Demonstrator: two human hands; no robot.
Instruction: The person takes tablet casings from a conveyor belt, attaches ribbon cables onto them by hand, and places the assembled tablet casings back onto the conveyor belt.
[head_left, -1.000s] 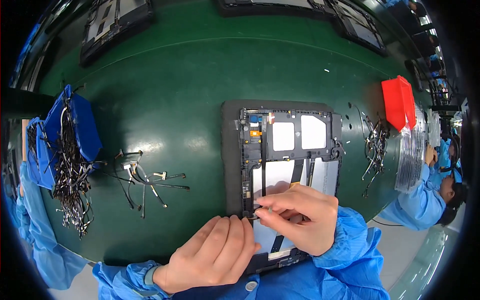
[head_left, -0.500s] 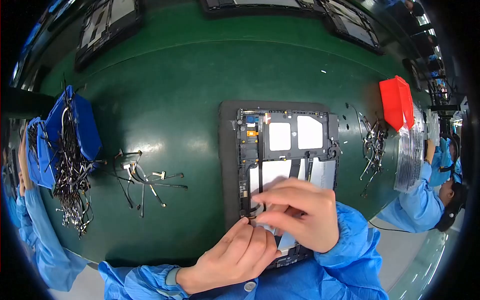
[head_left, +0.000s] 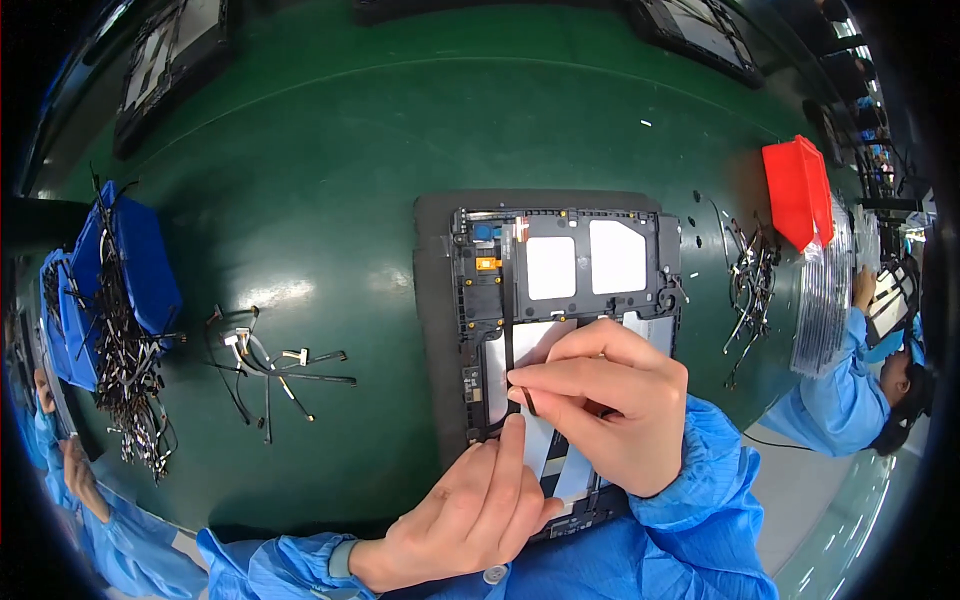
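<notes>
A tablet-like device (head_left: 551, 312) with a black inner frame, white rectangular areas and silvery parts lies open on a dark mat (head_left: 437, 300) in front of me. A thin black flat cable (head_left: 509, 340) runs down along the device's left side. My right hand (head_left: 615, 405) pinches this cable between thumb and fingers, and a short dark end pokes out below the fingertips. My left hand (head_left: 465, 510) rests over the device's lower left part. Its index finger is stretched toward the pinched cable, and its thumb is hidden.
Loose cables (head_left: 270, 365) lie on the green table (head_left: 330, 170) at left, beside blue bins (head_left: 145, 265) overflowing with cables. A red bin (head_left: 797, 195), more cables (head_left: 750, 285) and stacked clear trays (head_left: 822, 310) are at right. Other devices (head_left: 700, 35) stand far back. Co-workers sit on both sides.
My right hand has closed its fingertips on the black cable. My left index finger has stretched forward from a pinch near the frame's edge. The view has shifted slightly.
</notes>
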